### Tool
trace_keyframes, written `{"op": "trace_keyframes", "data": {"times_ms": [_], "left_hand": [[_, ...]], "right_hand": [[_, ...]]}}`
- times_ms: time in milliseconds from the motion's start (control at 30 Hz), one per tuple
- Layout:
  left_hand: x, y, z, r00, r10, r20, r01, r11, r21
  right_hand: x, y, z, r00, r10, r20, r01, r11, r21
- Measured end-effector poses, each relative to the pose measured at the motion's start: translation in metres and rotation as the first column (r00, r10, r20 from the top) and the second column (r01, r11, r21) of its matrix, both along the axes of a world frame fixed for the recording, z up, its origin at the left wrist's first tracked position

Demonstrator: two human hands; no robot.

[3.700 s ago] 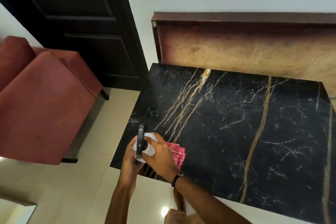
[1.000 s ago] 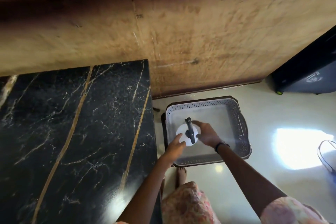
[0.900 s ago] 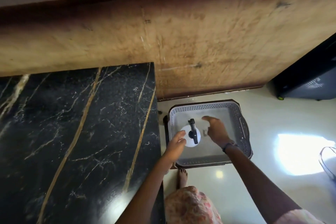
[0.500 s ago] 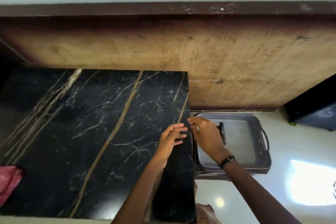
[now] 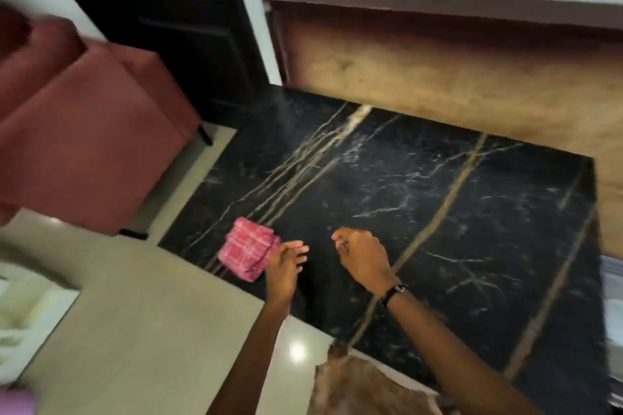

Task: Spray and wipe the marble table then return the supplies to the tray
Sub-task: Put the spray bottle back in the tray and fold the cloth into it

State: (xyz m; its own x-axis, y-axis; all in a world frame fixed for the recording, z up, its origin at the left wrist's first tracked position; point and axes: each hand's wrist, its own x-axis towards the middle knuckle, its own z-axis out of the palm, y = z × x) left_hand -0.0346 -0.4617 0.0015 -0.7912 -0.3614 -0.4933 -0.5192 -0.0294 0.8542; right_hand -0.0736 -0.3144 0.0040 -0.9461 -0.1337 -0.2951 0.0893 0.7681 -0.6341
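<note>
Now the pink cloth [image 5: 247,248] lies folded at the near left corner of the table [image 5: 421,212]. The left hand [image 5: 285,264] is open right beside it; the right hand [image 5: 362,258] is loosely curled, holding nothing. Pinch the whole fold so it stays together.

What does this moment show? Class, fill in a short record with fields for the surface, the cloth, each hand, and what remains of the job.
surface: black marble table with gold veins, nothing on it but the cloth
cloth: folded pink checked cloth, lying near the table's near left edge
left hand: open and empty, fingers spread, just right of the cloth; contact with it cannot be told
right hand: empty, loosely curled, above the table
remaining: cloth not yet picked up for the tray
</note>
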Motion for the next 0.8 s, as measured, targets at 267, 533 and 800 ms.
{"op": "trace_keyframes", "data": {"times_ms": [267,533,800], "left_hand": [[-0.019,-0.125,-0.033,0.996,0.049,0.071,-0.011,0.886,-0.464],[-0.037,-0.151,-0.051,0.94,-0.164,0.3,0.3,0.819,-0.489],[-0.06,-0.168,-0.075,0.87,-0.216,0.443,0.399,0.837,-0.376]], "right_hand": [[-0.006,-0.138,-0.046,0.943,-0.148,0.298,0.211,0.959,-0.191],[0.004,-0.184,-0.064,0.884,-0.362,0.295,0.419,0.894,-0.16],[0.0,-0.185,-0.073,0.848,-0.388,0.362,0.477,0.857,-0.197]]}}
